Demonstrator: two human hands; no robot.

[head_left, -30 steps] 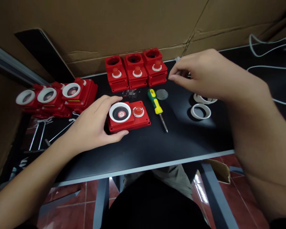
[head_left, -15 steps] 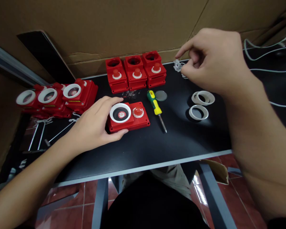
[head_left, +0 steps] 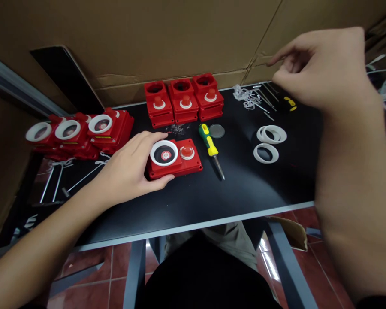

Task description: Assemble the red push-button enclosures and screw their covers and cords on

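My left hand (head_left: 133, 163) is closed around the left end of a red plastic box (head_left: 189, 165), thumb in front and fingers behind. The box lies flat on the black table, with a white ring (head_left: 152, 148) around a dark round window and a clear red dome (head_left: 187, 152) beside it. Over the table's back right, my right hand (head_left: 324, 68) is raised, index finger and thumb apart and the other fingers curled. Nothing shows between them. Below and left of it lie tangled white cords (head_left: 244, 96), thin metal rods (head_left: 265, 98) and small yellow pieces (head_left: 290, 102).
A green-and-yellow screwdriver (head_left: 208, 140) lies right of the box, near a clear disc (head_left: 217, 131). Loose white rings (head_left: 266, 153) sit farther right. Three red units (head_left: 185, 113) stand at the back, others with white rings (head_left: 111, 133) at left. Cardboard (head_left: 180, 38) walls the back.
My right hand has moved right and up, away from the white cords, uncovering the rods and yellow pieces. The left hand keeps its hold on the red box.
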